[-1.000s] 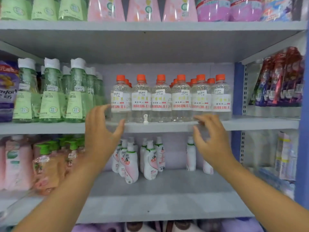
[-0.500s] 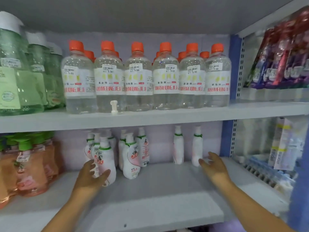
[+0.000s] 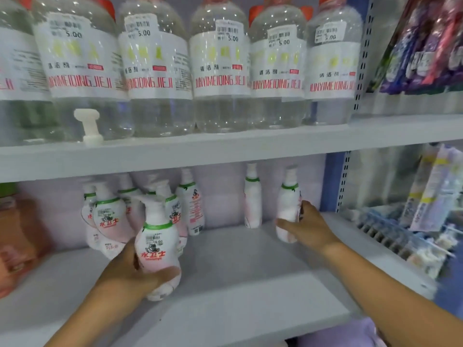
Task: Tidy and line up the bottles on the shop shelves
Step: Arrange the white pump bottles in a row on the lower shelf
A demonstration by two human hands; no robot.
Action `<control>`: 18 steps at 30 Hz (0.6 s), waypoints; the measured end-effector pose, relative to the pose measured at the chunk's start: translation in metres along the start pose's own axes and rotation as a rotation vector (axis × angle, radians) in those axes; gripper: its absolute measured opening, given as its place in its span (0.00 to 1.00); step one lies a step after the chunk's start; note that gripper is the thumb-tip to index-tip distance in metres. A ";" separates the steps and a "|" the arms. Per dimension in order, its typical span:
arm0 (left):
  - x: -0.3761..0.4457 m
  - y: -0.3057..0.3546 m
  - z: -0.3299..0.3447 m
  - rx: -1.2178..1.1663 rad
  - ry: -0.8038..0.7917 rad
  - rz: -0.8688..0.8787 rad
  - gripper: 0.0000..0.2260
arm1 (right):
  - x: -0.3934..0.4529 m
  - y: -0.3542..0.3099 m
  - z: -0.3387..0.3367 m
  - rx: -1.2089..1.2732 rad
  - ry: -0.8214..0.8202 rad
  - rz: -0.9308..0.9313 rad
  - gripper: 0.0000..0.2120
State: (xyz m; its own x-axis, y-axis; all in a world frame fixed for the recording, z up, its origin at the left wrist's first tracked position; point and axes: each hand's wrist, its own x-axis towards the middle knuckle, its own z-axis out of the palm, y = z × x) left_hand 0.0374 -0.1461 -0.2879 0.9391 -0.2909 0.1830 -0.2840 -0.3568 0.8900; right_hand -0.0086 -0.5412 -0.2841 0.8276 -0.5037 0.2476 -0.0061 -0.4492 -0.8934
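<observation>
On the lower grey shelf (image 3: 238, 284) stand several white pump bottles with green collars and pink labels. My left hand (image 3: 135, 271) grips one white pump bottle (image 3: 156, 244) at the front of the left cluster (image 3: 107, 216), fingers and thumb round its base. My right hand (image 3: 307, 227) grips another white pump bottle (image 3: 288, 209) near the back right. A single white bottle (image 3: 252, 199) stands alone against the back wall between them.
The shelf above carries a row of clear bottles with orange caps (image 3: 218, 71) and a loose white pump head (image 3: 89, 125). Orange bottles (image 3: 17, 234) stand at far left. A blue upright (image 3: 333, 181) and packets in a side rack (image 3: 413, 216) border the right.
The view has dropped and moved closer to the lower shelf. My hands went from reaching toward the bottles to gripping one each; the left bottle has come forward from the cluster.
</observation>
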 end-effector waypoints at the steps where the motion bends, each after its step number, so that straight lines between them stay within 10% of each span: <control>1: -0.001 0.007 0.014 -0.009 -0.015 0.012 0.28 | -0.007 -0.001 -0.003 -0.001 -0.001 -0.004 0.18; 18: 0.073 0.117 0.283 -0.065 -0.110 0.070 0.21 | -0.055 0.058 -0.132 0.217 0.150 -0.035 0.24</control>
State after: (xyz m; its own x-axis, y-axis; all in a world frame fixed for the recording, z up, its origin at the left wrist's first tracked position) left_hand 0.0184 -0.4600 -0.2884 0.8893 -0.4103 0.2021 -0.3321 -0.2753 0.9022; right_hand -0.1286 -0.6372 -0.3001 0.7329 -0.6017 0.3176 0.1548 -0.3072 -0.9390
